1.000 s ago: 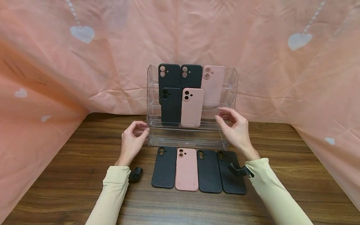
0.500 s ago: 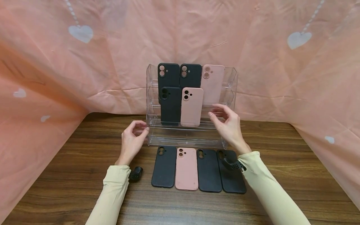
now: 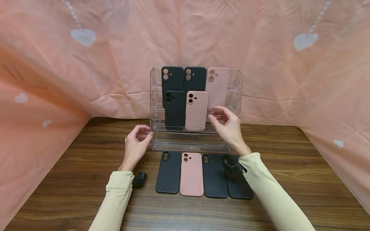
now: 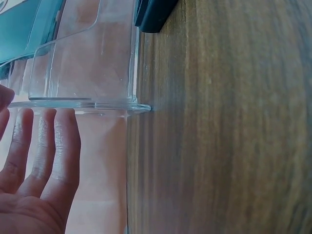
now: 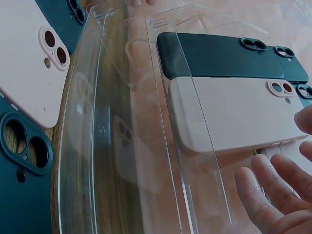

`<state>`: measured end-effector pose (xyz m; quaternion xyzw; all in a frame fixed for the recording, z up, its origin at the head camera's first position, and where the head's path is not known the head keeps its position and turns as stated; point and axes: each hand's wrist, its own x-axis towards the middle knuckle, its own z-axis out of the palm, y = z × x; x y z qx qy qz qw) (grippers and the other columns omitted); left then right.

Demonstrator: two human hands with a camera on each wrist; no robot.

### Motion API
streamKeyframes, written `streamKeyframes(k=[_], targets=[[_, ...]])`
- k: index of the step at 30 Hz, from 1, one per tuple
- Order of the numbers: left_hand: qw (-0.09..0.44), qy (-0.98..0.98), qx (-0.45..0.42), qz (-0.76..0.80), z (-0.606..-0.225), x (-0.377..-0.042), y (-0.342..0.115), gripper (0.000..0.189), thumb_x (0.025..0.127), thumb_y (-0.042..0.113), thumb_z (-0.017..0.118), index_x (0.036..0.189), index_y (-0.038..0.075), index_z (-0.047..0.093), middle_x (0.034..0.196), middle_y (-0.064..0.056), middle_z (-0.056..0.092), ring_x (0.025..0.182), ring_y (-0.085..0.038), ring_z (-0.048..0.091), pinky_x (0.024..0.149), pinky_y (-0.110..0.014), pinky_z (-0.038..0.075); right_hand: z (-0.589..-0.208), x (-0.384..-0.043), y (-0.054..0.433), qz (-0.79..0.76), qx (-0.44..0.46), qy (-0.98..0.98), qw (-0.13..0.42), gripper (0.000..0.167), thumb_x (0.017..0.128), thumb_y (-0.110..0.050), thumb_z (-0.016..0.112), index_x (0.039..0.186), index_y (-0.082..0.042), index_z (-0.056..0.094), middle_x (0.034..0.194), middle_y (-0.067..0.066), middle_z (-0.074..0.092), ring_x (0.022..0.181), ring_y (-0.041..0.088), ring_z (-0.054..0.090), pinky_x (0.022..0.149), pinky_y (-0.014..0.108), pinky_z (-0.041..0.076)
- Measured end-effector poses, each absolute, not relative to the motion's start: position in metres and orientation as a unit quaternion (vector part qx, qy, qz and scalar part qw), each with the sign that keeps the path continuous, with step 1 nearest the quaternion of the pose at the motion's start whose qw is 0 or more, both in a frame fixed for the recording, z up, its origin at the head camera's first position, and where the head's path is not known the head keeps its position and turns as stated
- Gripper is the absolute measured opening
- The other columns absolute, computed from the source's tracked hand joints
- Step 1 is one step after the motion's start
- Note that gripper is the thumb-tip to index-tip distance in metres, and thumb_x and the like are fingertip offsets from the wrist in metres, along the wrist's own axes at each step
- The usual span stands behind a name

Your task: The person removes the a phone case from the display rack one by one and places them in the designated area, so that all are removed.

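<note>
A clear stepped display rack (image 3: pixel 202 147) stands on the table. My left hand (image 3: pixel 136 144) is at its left side, fingertips against or very close to the side panel, fingers fairly straight in the left wrist view. My right hand (image 3: pixel 229 131) hovers before the rack's right part, fingers loosely bent and nothing between them. Just left of its fingertips, a pink phone case (image 3: pixel 196 110) leans in the middle tier, beside a black phone case (image 3: pixel 175 112). Behind, the upper tier bears a black case (image 3: pixel 169 84), another black case (image 3: pixel 195 82) and a pink case (image 3: pixel 218 89), its lower edge partly hidden by my right hand.
Before the rack, cases lie flat in a row: a black case (image 3: pixel 168 173), a pink case (image 3: pixel 192 175), a black case (image 3: pixel 215 176) and another black case (image 3: pixel 240 186) under my right wrist. A pink cloth (image 3: pixel 268 77) with white hearts hangs behind and beside the wooden table (image 3: pixel 69 176).
My right hand has moved left along the rack, closer to the pink phone case in the middle tier. My left hand has stayed at the rack's left side.
</note>
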<state>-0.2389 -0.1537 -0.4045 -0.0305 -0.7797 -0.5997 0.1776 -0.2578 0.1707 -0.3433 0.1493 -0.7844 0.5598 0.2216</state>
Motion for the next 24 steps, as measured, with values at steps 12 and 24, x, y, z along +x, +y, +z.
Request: streamKeyframes(k=[12, 24], targets=[[0.175, -0.78, -0.029, -0.6, -0.405, -0.238, -0.153, 0.021, 0.093, 0.014, 0.074, 0.113, 0.009, 0.069, 0.11, -0.012, 0.071, 0.084, -0.007, 0.071, 0.069, -0.042, 0.066, -0.348, -0.266, 0.162, 0.571, 0.136, -0.784, 0.202, 0.038, 0.093, -0.005, 0.071, 0.13, -0.002, 0.065, 0.114, 0.023, 0.073, 0.088, 0.006, 0.07, 0.074, 0.013, 0.06], [0.18, -0.78, -0.032, -0.598, -0.405, -0.238, -0.153, 0.019, 0.093, 0.013, 0.073, 0.112, 0.008, 0.069, 0.109, -0.013, 0.071, 0.083, -0.006, 0.071, 0.068, -0.041, 0.066, -0.332, -0.254, 0.146, 0.586, 0.126, -0.772, 0.214, 0.04, 0.091, 0.008, 0.067, 0.13, 0.011, 0.059, 0.116, 0.033, 0.069, 0.092, 0.016, 0.068, 0.077, 0.011, 0.056]])
